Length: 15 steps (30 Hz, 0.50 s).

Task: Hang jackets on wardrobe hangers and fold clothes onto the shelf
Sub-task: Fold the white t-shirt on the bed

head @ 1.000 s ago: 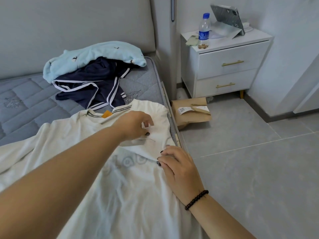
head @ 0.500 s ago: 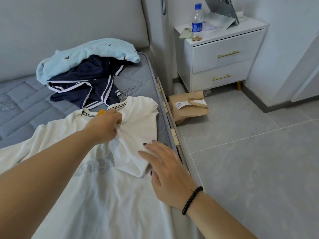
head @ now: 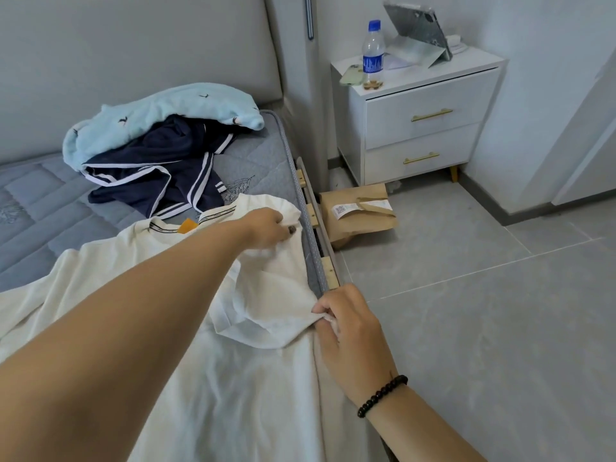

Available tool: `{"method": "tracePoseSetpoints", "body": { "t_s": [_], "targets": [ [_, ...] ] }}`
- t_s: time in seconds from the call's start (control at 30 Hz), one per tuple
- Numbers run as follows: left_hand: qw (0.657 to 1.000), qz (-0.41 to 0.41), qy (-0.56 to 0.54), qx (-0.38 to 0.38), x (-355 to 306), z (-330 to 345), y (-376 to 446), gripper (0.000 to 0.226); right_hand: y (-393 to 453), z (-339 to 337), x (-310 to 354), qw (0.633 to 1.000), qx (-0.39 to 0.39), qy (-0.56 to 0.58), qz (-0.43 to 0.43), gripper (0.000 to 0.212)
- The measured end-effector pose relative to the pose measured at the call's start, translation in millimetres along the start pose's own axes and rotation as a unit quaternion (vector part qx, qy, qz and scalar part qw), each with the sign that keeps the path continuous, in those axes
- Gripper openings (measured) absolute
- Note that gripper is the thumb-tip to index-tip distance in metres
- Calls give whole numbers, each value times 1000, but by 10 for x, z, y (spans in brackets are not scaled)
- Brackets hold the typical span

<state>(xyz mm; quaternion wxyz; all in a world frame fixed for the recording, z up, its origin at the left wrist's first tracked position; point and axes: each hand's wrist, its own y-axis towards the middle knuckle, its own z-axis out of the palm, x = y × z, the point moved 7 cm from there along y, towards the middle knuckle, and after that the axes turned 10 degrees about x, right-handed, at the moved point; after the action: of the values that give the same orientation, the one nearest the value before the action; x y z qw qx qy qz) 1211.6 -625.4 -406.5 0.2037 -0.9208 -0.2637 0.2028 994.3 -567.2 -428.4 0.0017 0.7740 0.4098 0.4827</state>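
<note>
A white T-shirt (head: 233, 388) lies spread on the grey mattress (head: 36, 208), collar toward the headboard, its right sleeve folded inward. My left hand (head: 270, 226) pinches the shirt's shoulder near the mattress edge. My right hand (head: 346, 325), with a black bead bracelet on the wrist, grips the shirt's side edge at the sleeve fold. Behind the shirt lie a navy garment with white stripes (head: 156, 175) and a light blue garment (head: 160, 111) heaped on top of it.
A white nightstand (head: 420, 128) stands right of the bed, carrying a water bottle (head: 372, 51), a phone and a propped tablet (head: 416, 26). A brown paper bag (head: 358, 215) lies on the grey tiled floor beside the bed frame. Padded headboard behind.
My left hand moved from the collar area out to the shirt's right shoulder. My right hand went from flat on the fabric to gripping the shirt's side edge.
</note>
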Motion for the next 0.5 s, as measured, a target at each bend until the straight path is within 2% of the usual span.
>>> {"method": "tracePoseSetpoints", "body": {
  "t_s": [0.1,0.23,0.3,0.37,0.43,0.5],
  "targets": [
    [990,15,-97,-101,33,-94,155,38,-1,-195,-10,995,-68,-66,-41,19],
    [978,10,-131,-162,97,20,239,28,-41,-91,-144,998,-17,-62,14,17],
    [965,-8,-156,-213,166,68,194,25,-67,-38,-137,996,-8,-92,7,22],
    [926,-26,-213,-311,278,24,11,18,-77,-11,-143,994,2,-111,11,34],
    [883,-19,-217,-416,350,-68,-311,18,-66,11,-139,993,19,-112,7,41],
    [857,-13,-251,-449,441,-56,-671,16,-64,31,-123,995,31,-96,3,38]
  ]
}}
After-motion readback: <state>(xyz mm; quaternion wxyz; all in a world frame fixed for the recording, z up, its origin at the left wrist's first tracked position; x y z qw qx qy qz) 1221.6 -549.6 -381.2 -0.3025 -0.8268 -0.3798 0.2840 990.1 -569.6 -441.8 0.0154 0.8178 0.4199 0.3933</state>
